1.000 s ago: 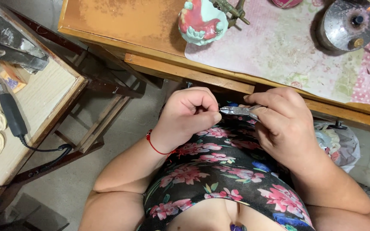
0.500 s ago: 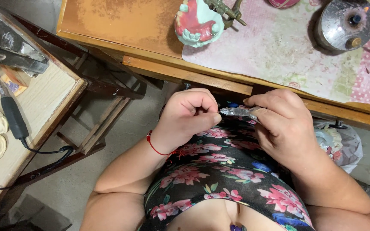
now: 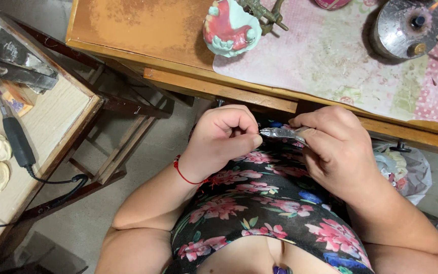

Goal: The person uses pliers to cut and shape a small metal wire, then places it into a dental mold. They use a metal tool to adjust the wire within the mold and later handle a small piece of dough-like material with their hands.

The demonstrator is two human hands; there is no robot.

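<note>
Two hands meet over my lap: right hand (image 3: 338, 152) grips the small pliers (image 3: 282, 133), left hand (image 3: 224, 139) fingers pinched at its tip on something too small to tell—best kept steady, squeezing gently.

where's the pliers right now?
Head view, centre: the small metal pliers are in the right hand, tips touching the left hand fingertips, just below the front edge of the wooden table, over the floral lap.
</note>
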